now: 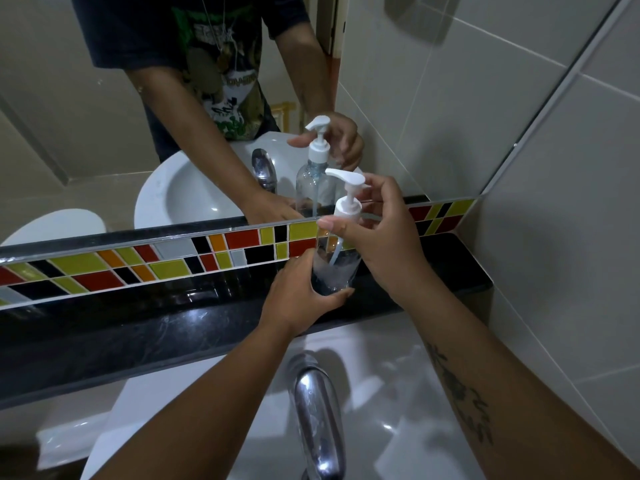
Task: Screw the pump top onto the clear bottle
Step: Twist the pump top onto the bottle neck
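A clear bottle stands upright on the black ledge behind the sink. My left hand wraps around its lower body from the left. A white pump top sits on the bottle's neck, its nozzle pointing left and its dip tube hanging inside the bottle. My right hand comes in from the right, thumb and fingers pinching the white collar of the pump. The mirror above the ledge repeats the bottle, the pump and both hands.
A chrome tap rises from the white sink right below my arms. A band of coloured tiles runs between ledge and mirror. Grey wall tiles close the corner on the right.
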Available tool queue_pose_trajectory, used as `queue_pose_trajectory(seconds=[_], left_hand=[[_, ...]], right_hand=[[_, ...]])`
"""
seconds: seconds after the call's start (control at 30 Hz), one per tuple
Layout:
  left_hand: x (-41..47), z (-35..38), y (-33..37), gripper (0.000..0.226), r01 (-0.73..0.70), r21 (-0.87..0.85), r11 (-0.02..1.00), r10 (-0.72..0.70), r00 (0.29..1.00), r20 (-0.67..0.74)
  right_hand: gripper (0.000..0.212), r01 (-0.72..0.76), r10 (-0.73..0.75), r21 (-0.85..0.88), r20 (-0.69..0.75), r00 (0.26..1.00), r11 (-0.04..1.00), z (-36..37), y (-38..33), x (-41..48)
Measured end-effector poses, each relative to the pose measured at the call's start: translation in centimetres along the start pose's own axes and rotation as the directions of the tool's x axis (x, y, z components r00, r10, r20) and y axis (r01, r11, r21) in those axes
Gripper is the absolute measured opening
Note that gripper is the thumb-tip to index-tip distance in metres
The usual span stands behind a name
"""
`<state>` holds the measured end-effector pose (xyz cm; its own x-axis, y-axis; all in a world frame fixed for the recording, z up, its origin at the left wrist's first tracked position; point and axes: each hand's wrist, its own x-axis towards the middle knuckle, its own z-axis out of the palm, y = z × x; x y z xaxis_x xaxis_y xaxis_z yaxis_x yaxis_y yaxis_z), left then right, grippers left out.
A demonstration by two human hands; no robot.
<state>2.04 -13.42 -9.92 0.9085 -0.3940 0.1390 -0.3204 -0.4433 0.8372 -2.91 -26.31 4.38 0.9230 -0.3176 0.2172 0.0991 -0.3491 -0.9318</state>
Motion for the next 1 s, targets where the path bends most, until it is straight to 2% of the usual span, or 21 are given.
queue_pose_trajectory(seconds=[0.07,0.17,0.23,0.37,0.57,0.7,0.77,0.87,1.0], left_hand=[[0.0,0.0,0.0,0.070,0.001,0.007,1.000,-0.001,1.000,0.000],[0.0,0.0,0.0,0.073,0.002,0.012,1.000,-0.002,1.000,0.000],[0.0,0.0,0.0,0.074,0.003,0.012,1.000,-0.003,1.000,0.000],[-0.1,0.0,0.0,0.075,0.003,0.004,1.000,-0.003,1.000,-0.004],[0.0,0.0,0.0,0.074,0.007,-0.011,1.000,-0.007,1.000,-0.001],[0.0,0.0,0.0,0.073,0.003,-0.005,1.000,-0.003,1.000,-0.001],[0.0,0.0,-0.1,0.073,-0.001,-0.005,1.000,0.001,1.000,0.001],[0.0,0.0,-0.1,0.074,0.002,-0.002,1.000,-0.002,1.000,-0.001],[0.0,0.0,-0.1,0.075,0.000,0.004,1.000,0.000,1.000,-0.002]], right_hand=[[0.068,-0.008,0.007,0.015,0.057,0.998,1.000,-0.6,0.0,0.0],[0.049,-0.019,0.021,-0.018,0.129,0.991,1.000,-1.1,0.0,0.0],[0.036,-0.027,0.028,-0.011,0.134,0.991,1.000,-1.1,0.0,0.0],[0.027,-0.016,0.016,0.002,0.080,0.997,1.000,-0.7,-0.1,0.2],[0.042,0.001,-0.001,-0.040,0.015,1.000,0.999,0.1,0.0,0.4],[0.058,-0.023,0.022,0.017,0.079,0.997,1.000,-0.4,-0.1,0.4],[0.053,-0.031,0.028,0.023,0.142,0.990,0.999,-0.7,-0.2,0.2],[0.038,-0.035,0.034,0.004,0.162,0.986,0.999,-1.0,-0.2,0.1],[0.038,-0.053,0.052,-0.002,0.143,0.988,0.999,-1.0,-0.2,0.1]])
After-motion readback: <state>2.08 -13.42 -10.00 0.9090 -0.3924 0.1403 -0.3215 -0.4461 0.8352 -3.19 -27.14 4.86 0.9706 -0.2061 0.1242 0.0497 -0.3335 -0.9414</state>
